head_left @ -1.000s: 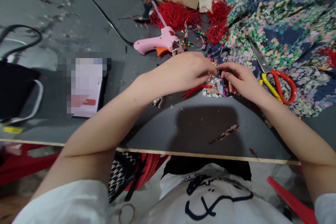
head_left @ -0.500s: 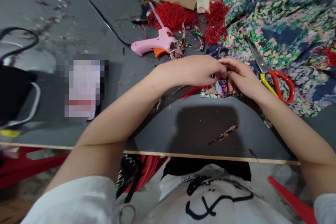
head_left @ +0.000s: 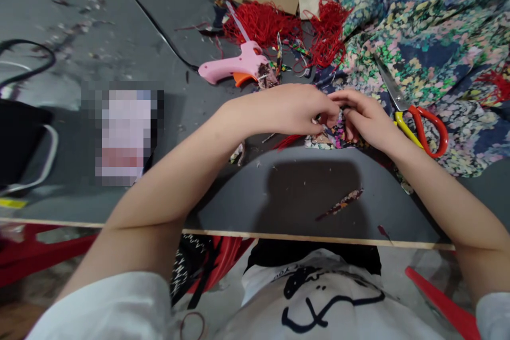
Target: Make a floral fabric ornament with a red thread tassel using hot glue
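Over the grey table point(head_left: 231, 207), the left arm has shifted toward the right hand point(head_left: 364, 119) since a second ago. The left hand point(head_left: 313, 109) now covers more of the red strands point(head_left: 289, 142), which showed further under it then; the right hand has barely moved. The big floral cloth point(head_left: 422, 58) spreads beyond the grip and to its right. Well past the left hand lies a heap of red thread point(head_left: 263, 21), with a smaller red bundle point(head_left: 329, 32) beside it. The pink glue gun point(head_left: 235, 66) lies just beyond the left forearm, and the scissors point(head_left: 403, 103) rest on the cloth to the right of the right hand. Both hands meet, fingers curled, at the small floral piece point(head_left: 340, 137), which lies under and between them, its near edge showing below the left thumb. Most fingertips are hidden, so I cannot tell whether either hand pinches it or only touches it. On the near side of the grip, apart from both hands, lies a narrow floral scrap point(head_left: 341, 204)
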`<state>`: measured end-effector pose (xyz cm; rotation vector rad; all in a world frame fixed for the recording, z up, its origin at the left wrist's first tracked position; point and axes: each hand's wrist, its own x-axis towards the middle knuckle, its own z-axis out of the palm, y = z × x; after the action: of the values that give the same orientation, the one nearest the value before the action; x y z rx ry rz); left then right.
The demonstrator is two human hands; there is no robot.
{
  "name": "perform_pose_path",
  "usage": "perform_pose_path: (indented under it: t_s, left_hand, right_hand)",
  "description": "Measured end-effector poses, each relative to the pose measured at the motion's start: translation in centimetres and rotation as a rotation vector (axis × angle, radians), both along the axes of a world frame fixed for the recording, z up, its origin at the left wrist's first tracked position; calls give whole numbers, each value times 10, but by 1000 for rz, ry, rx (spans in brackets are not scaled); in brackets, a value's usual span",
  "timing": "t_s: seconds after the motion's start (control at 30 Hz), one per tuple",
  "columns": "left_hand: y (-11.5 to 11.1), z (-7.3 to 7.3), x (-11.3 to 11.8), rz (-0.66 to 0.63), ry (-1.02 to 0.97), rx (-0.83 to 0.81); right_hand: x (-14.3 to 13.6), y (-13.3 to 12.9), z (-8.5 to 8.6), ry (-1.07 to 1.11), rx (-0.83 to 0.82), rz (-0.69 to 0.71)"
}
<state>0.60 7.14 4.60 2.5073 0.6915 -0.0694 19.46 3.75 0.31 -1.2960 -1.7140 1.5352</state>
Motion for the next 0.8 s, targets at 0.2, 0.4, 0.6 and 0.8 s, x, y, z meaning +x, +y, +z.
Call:
perform_pose_path:
  t_s: [0.2,0.4,0.6,0.8]
  left_hand:
    - [-17,6,-9,34,18,102]
    - [-30,4,-16,-38,-13,285]
    - [-39,-5,-25,-74,-39,387]
    - [-45,-15,-35,-75,-68,411]
  right_hand:
    - [0,-2,1,-39,-1,-18]
    - [0,-2,-1,-67,50,-7]
    - [-1,-2,2,-116,88,-8]
    - [-3,-6,1,-234,222,17]
